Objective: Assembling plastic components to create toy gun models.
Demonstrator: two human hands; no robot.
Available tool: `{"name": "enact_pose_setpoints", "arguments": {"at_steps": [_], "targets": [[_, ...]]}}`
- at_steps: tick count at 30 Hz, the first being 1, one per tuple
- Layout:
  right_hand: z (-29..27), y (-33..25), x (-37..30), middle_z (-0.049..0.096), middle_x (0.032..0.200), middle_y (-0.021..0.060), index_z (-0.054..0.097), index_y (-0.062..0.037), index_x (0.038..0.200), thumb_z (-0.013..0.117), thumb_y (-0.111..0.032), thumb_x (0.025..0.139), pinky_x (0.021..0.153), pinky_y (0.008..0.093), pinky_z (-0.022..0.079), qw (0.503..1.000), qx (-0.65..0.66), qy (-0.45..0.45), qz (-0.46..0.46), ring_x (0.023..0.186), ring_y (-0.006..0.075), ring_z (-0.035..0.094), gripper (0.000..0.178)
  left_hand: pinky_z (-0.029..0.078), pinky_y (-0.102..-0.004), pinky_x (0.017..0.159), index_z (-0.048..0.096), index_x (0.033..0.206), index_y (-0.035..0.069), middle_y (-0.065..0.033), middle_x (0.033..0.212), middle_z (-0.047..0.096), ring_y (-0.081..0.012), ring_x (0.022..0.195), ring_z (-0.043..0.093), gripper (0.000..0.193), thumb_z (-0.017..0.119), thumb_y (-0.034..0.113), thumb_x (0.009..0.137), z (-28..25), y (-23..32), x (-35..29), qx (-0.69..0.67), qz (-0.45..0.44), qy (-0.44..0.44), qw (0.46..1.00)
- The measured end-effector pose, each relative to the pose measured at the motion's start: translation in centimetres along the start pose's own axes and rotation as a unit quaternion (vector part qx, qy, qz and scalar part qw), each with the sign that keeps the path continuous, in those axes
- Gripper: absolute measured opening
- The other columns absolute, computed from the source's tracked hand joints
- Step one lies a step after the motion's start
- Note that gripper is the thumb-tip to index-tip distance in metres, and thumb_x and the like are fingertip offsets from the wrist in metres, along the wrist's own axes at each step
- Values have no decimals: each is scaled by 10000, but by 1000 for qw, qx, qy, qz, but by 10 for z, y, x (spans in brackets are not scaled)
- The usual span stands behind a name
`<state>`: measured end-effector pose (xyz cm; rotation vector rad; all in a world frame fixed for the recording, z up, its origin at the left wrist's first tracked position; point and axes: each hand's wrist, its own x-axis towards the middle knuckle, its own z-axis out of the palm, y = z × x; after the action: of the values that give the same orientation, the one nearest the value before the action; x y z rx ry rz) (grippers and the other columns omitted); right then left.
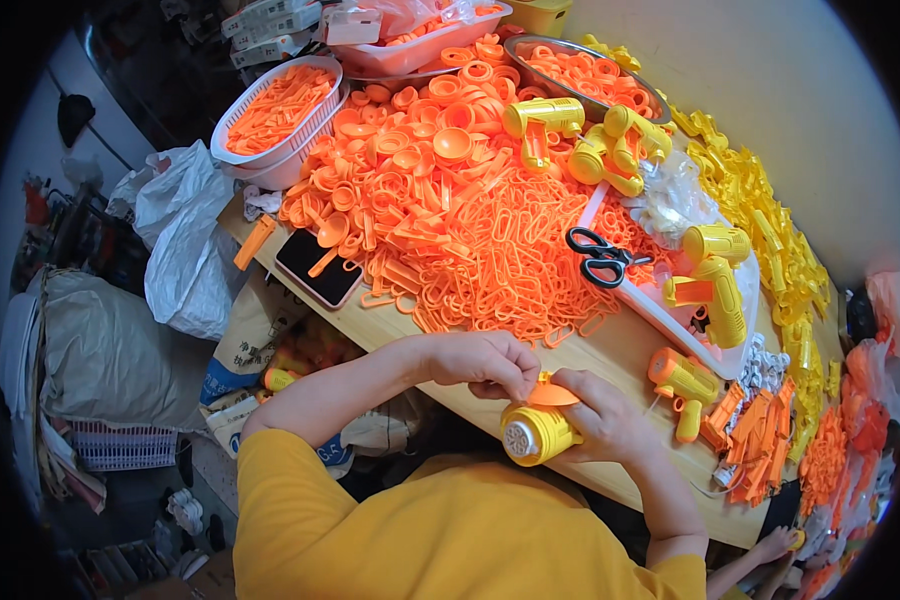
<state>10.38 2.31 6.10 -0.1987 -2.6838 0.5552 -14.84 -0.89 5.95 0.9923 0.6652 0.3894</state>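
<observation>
Over the table's front edge, my right hand point(602, 414) grips a yellow plastic toy body point(545, 436), a short barrel with a white perforated end facing me. An orange curved piece point(552, 394) sits on top of it, partly under my right fingers. My left hand point(492, 362) is closed in a pinch just left of the orange piece. Whatever its fingertips hold is too small or hidden to name. Beyond both hands lies a pile of orange link-shaped plastic loops point(510, 262). A similar yellow-and-orange pistol-shaped toy point(682, 378) lies to the right of my right hand.
Orange cups and rings point(410, 140) heap up behind the loops. Black-handled scissors point(602, 258) rest by a white tray point(685, 335). A phone point(320, 268) lies at the left edge, yellow parts point(740, 190) along the wall. Another person's hand point(772, 545) shows at lower right.
</observation>
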Motion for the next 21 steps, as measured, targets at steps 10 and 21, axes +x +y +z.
{"name": "enact_pose_setpoints", "arguments": {"at_steps": [10,21], "targets": [[-13,26,23,576,1111,123,553,-4,1151,848,-214,561,852,360,498,961,161,166,150,966,226,594,692,434,-268,549,616,780,32,-7,633,562,-114,558,526,162,624,180,843,-24,8,-100,302,17,260,917],[-2,48,139,591,1038,81,507,-76,1169,684,-370,838,849,450,542,551,706,255,366,951,218,621,476,512,-327,657,691,880,36,-95,732,674,-211,703,661,202,671,150,716,-36,-18,-173,491,-290,406,714]]}}
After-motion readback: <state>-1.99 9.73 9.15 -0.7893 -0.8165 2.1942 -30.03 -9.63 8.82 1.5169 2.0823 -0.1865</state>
